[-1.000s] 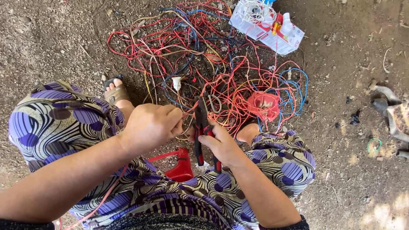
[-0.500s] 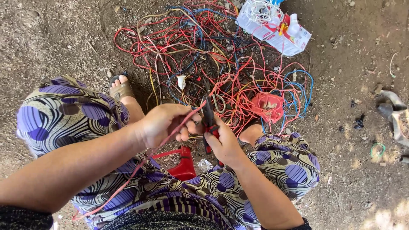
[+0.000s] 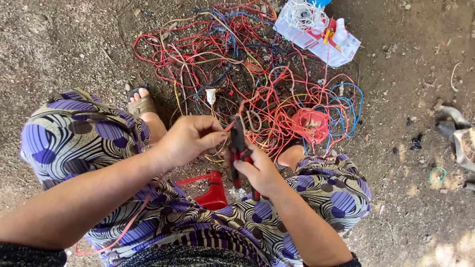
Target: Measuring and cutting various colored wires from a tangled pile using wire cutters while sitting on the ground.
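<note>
Pliers (image 3: pixel 238 148) sit gripped in the right hand (image 3: pixel 260 173), biting a red wire (image 3: pixel 148 202) that the left hand (image 3: pixel 190 141) pinches taut, keeping it steady.

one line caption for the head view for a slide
Left hand pinches a red wire while right hand grips red-handled pliers above tangled wires.
</note>
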